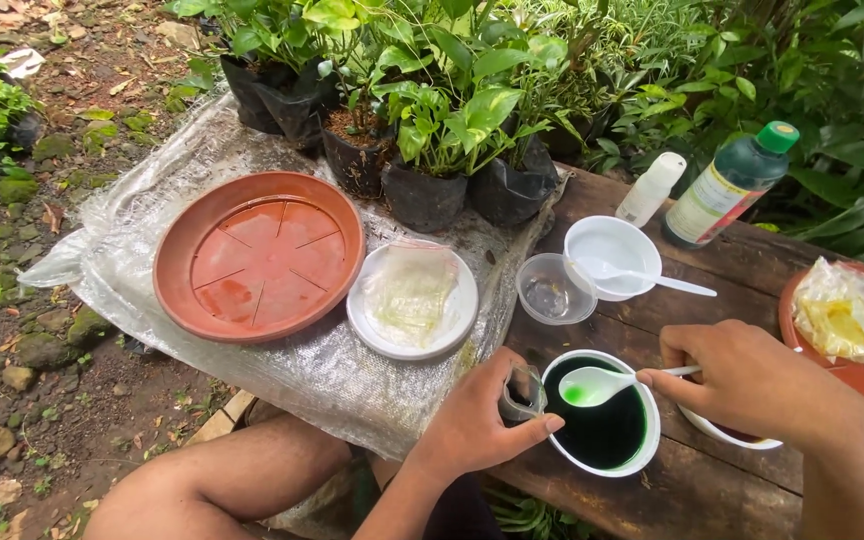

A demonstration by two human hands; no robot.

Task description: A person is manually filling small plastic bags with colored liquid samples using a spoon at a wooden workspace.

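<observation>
My left hand [477, 425] grips a small dark cup [522, 392] against the left rim of a white bowl [556, 444] filled with dark green liquid [607, 430]. My right hand [747, 380] pinches the handle of a white plastic spoon [592, 385], whose scoop carries a little green liquid just above the bowl. Behind the bowl stand a small clear plastic cup [554, 290] and a second white bowl [612, 252] with another white spoon [652, 278] lying in it.
A terracotta saucer [257, 255] and a white plate with clear plastic [412, 300] lie on a plastic sheet [132, 220]. Potted plants in black bags [422, 195] stand behind. A green-capped bottle [732, 185], a small white bottle [652, 188] and a red dish holding a plastic packet [842, 315] sit on the wooden bench [692, 480].
</observation>
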